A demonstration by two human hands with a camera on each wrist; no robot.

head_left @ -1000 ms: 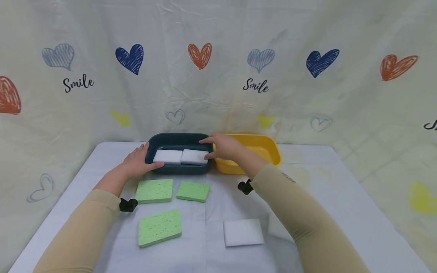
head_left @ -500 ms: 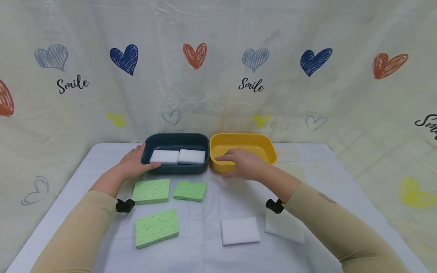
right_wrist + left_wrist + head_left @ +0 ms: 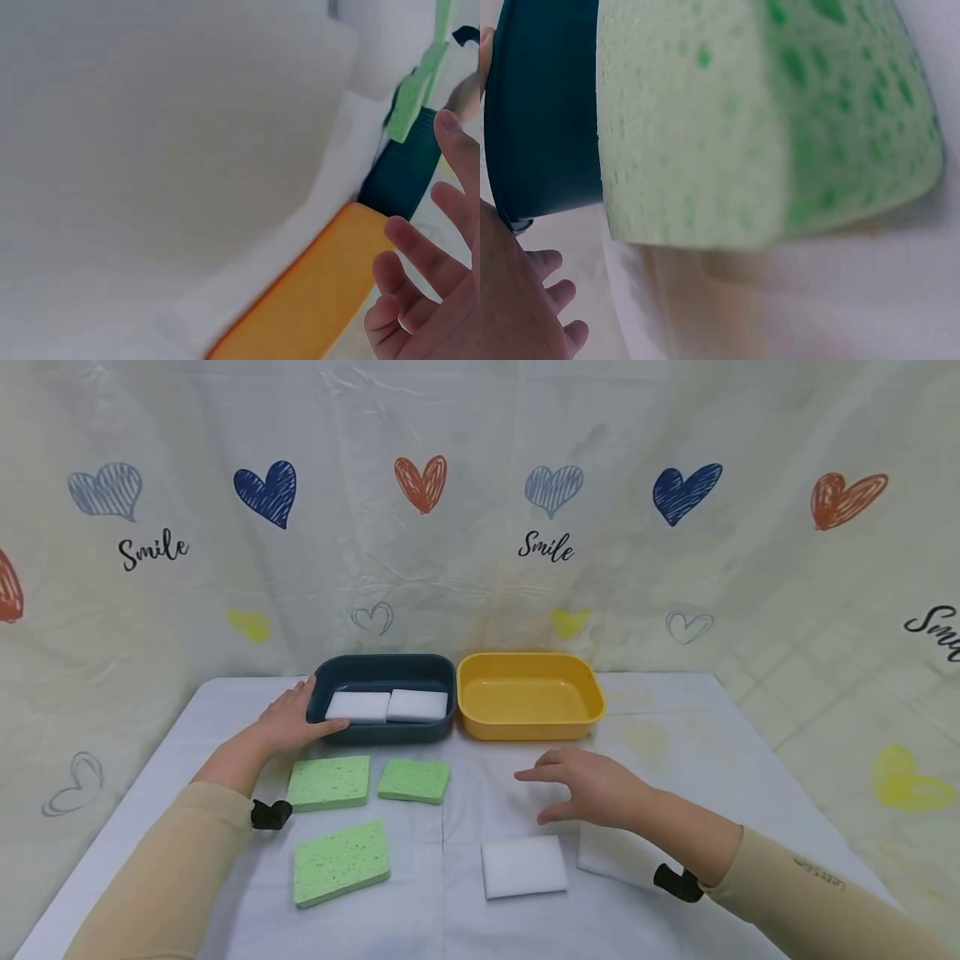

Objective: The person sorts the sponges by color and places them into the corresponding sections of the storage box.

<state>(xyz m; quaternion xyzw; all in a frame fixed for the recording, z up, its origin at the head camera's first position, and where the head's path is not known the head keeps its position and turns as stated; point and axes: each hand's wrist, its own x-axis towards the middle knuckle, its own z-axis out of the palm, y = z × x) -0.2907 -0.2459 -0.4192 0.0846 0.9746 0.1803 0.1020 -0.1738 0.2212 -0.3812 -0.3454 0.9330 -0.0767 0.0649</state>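
Head view, right grip (image 3: 592, 787) aloft, partly hiding a white sponge (image 3: 609, 857)

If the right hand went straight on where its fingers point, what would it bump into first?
Probably the green sponge nearest the right hand. It's hard to tell how high the hand is, though, so it might pass over the top.

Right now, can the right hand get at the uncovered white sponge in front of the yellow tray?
Likely yes. The right hand holds nothing and hovers just beyond the white sponge, whose top is in full view; nothing visible stands between them.
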